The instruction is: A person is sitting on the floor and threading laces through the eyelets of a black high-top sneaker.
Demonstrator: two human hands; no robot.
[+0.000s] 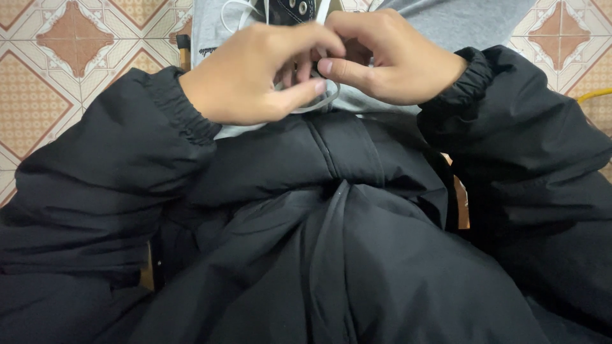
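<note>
At top centre, the left hand (255, 73) and right hand (389, 57) meet fingertip to fingertip, both pinched narrow on a white shoelace (317, 102). They hide most of the black sneaker (290, 9), which the top edge also cuts off. Grey trousers (459, 22) lie beneath; a black puffer jacket (331, 255) fills the lower frame over the patterned floor tiles (57, 57).

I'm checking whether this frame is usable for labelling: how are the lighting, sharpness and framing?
Head view: soft, even light with no glare and only faint shadow under the hands; the left hand and right hand are fairly sharp, fingertips slightly soft; the black jacket fills most of the frame and loses detail in its dark folds; the black shoe and white lace are cropped or hidden.
</note>
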